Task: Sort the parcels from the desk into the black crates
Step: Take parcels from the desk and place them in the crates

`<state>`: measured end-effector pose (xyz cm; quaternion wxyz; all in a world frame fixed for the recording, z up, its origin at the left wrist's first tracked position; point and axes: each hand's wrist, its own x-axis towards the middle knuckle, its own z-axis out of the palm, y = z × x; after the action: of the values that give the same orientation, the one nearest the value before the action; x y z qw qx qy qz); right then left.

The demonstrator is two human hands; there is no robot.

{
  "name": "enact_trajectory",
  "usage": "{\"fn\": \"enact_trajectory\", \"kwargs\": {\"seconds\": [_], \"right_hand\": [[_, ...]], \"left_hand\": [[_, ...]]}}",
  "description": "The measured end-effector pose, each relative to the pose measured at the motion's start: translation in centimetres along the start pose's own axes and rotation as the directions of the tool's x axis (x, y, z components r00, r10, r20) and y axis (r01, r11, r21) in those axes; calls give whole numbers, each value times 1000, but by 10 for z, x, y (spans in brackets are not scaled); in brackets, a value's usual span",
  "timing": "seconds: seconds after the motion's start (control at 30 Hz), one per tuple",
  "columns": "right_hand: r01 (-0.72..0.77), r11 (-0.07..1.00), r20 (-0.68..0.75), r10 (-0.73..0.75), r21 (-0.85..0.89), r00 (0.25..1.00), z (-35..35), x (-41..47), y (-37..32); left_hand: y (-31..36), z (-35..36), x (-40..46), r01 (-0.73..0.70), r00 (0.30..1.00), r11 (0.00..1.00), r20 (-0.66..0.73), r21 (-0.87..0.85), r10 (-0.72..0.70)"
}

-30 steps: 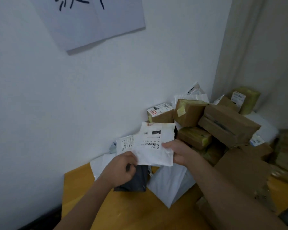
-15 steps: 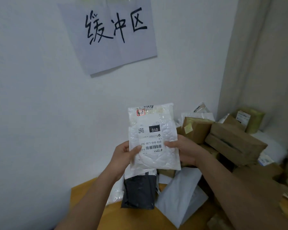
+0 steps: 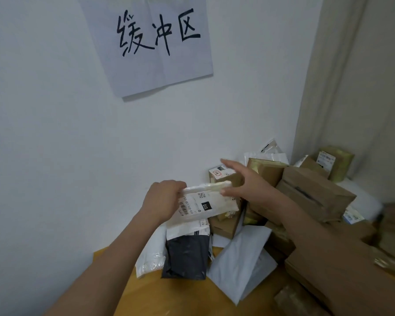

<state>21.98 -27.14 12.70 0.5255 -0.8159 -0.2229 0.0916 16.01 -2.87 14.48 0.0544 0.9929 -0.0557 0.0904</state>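
White padded mailer parcel [image 3: 205, 205], label "010", is gripped at its nine o'clock end by the left hand [image 3: 163, 199], long axis running three o'clock. Right hand [image 3: 244, 181] is open-fingered, thumb touching its far end, above the yellow bench [image 3: 169, 295].

White padded parcel [image 3: 205, 205] with "010" label and barcode: lifted off desk [image 3: 169, 297], tilted, label facing up, gripped at left end by left hand [image 3: 163, 199]; right hand [image 3: 244, 185] flat-fingered at its right end. Below it, black poly mailer [image 3: 186, 257] and white mailers [image 3: 240, 267] lie on yellow desk. Brown cardboard boxes [image 3: 315, 192] heaped in corner at right, several taped, some labelled.
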Motion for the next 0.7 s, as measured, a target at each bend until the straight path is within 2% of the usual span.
{"fn": "enact_trajectory", "kwargs": {"seconds": [0.03, 0.1, 0.13, 0.2, 0.23, 0.27, 0.33, 0.37, 0.4, 0.43, 0.47, 0.53, 0.57, 0.6, 0.7], "right_hand": [[22, 999, 54, -21, -27, 998, 3, 1, -2], [35, 997, 65, -31, -67, 997, 12, 0, -8], [37, 997, 23, -36, -61, 999, 15, -1, -8], [-3, 1000, -116, 6, 29, 993, 21, -2, -7], [-45, 987, -185, 74, 155, 980, 25, -3, -6], [-82, 940, -221, 162, 331, 962, 28, -4, -6], [-145, 699, -151, 344, 700, 927, 35, -4, -7], [-146, 563, -94, 375, 814, 922, 37, -4, -8], [-143, 454, -43, 374, 880, 926, 39, -5, -10], [-145, 375, 1, 359, 916, 933, 41, -7, -12], [-159, 334, 42, 334, 929, 942, 42, -9, -15], [-208, 327, 109, 295, 922, 949, 45, -14, -17], [-235, 348, 137, 284, 907, 949, 44, -15, -16], [-256, 376, 160, 270, 890, 950, 42, -18, -16], [-279, 495, 204, 201, 823, 958, 28, -26, -11]], "left_hand": [[4, -4, 1, -36, 999, 999, -20, 25, 36], [4, -3, 3, -77, 984, 994, -164, -74, 64], [2, -1, 3, -58, 961, 990, -274, -128, 21], [7, 0, -1, 106, 886, 959, -413, -264, -211], [12, -2, -5, 209, 836, 902, -409, -379, -366], [17, -3, -8, 304, 792, 805, -334, -510, -511], [24, 0, -12, 447, 740, 519, -24, -728, -672], [25, 3, -14, 500, 726, 340, 172, -797, -666], [27, 7, -17, 534, 722, 154, 354, -831, -594], [28, 11, -19, 558, 732, -21, 504, -829, -459], [31, 13, -22, 567, 748, -165, 588, -807, -308], [35, 16, -24, 514, 794, -384, 595, -767, -125], [35, 16, -23, 463, 827, -444, 554, -767, -93], [33, 17, -22, 413, 856, -455, 507, -789, -103], [24, 9, -21, 328, 906, -386, 403, -862, -131]]}}
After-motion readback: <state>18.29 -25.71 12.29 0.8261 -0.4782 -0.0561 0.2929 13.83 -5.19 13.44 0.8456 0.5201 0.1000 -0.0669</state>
